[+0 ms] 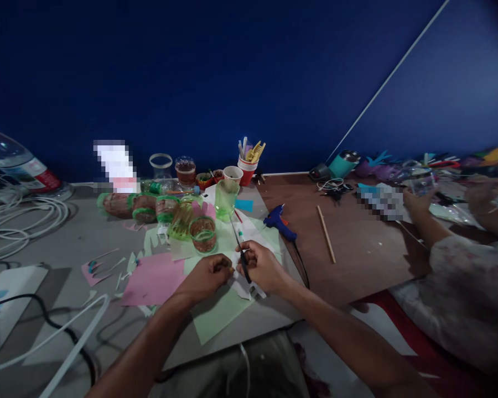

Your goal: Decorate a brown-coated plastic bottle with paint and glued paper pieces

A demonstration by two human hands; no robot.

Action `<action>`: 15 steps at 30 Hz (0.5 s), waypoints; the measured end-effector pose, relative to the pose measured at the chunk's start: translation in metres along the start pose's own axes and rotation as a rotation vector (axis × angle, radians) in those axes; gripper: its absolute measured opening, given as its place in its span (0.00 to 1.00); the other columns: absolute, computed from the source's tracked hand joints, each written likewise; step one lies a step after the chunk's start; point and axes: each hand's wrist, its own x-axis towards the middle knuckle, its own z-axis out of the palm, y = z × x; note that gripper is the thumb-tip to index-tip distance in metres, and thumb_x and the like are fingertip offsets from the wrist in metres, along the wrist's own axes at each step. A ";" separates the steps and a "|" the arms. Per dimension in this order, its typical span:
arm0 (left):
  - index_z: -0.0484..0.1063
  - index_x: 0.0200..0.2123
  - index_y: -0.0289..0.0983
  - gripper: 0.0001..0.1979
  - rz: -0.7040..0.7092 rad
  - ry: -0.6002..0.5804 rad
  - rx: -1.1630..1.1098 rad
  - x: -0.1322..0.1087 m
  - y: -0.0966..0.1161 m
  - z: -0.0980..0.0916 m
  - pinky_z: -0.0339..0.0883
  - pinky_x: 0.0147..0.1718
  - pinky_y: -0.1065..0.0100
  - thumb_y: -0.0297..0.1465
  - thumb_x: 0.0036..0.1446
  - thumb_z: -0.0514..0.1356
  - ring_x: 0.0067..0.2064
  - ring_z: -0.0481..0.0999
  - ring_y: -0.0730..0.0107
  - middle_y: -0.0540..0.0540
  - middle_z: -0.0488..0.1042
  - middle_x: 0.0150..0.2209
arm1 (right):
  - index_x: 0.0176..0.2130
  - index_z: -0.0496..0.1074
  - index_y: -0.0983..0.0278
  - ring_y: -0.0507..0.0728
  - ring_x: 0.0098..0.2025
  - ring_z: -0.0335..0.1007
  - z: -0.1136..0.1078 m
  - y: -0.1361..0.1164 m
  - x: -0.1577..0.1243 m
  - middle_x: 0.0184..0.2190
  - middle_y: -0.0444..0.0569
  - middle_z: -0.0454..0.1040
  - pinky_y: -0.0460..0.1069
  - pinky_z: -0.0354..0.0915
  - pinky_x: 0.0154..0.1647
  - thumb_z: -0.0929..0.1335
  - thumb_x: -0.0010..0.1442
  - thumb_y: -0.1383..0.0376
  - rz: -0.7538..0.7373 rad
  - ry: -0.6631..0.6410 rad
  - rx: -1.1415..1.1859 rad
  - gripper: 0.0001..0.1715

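Note:
My right hand [263, 268] is closed around black-handled scissors [244, 266], their thin metal blade pointing up and away from me. Close beside it, my left hand [211, 273] has its fingers pinched together; what they hold, if anything, is too small to make out. White paper [243, 287] lies under and between the hands, partly hidden by them. Below it spreads a pale green sheet [218, 318], with a pink sheet [153, 279] to the left. Just beyond my hands stand a cut cup with green rim [203, 235] and a light green plastic cup [226, 200].
A blue glue gun [280, 221] and a wooden stick [326, 234] lie to the right. Green-and-brown bottle pieces [116, 205] sit back left, near coiled white cables [37, 221]. Red cups [248, 172] hold plastic cutlery. Another person's hand [419, 202] works at far right.

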 end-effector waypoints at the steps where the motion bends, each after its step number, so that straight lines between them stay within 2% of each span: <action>1: 0.64 0.24 0.38 0.08 0.005 0.002 -0.016 0.000 0.001 0.000 0.46 0.17 0.73 0.36 0.44 0.58 0.17 0.55 0.78 0.58 0.58 0.14 | 0.39 0.66 0.63 0.47 0.20 0.59 0.000 0.000 0.000 0.20 0.36 0.66 0.42 0.54 0.21 0.69 0.41 0.68 0.012 0.004 0.051 0.21; 5: 0.64 0.23 0.38 0.07 0.017 0.029 -0.014 0.000 0.001 0.001 0.47 0.17 0.72 0.36 0.44 0.58 0.17 0.55 0.78 0.58 0.59 0.15 | 0.40 0.63 0.62 0.47 0.21 0.61 0.003 -0.005 -0.001 0.23 0.37 0.69 0.43 0.57 0.22 0.71 0.41 0.66 0.033 0.023 0.201 0.25; 11: 0.65 0.23 0.38 0.08 0.016 0.037 0.020 0.000 0.002 0.001 0.48 0.18 0.72 0.36 0.44 0.58 0.17 0.56 0.78 0.57 0.60 0.16 | 0.41 0.65 0.63 0.48 0.22 0.62 0.006 -0.008 -0.003 0.22 0.37 0.68 0.43 0.57 0.23 0.71 0.41 0.67 0.003 0.076 0.080 0.24; 15: 0.64 0.24 0.38 0.08 0.000 0.041 0.008 0.000 0.000 0.000 0.48 0.17 0.72 0.37 0.46 0.58 0.17 0.55 0.78 0.58 0.59 0.15 | 0.40 0.64 0.63 0.48 0.22 0.61 0.005 -0.008 0.001 0.22 0.37 0.68 0.43 0.58 0.22 0.71 0.42 0.66 -0.017 0.117 0.152 0.23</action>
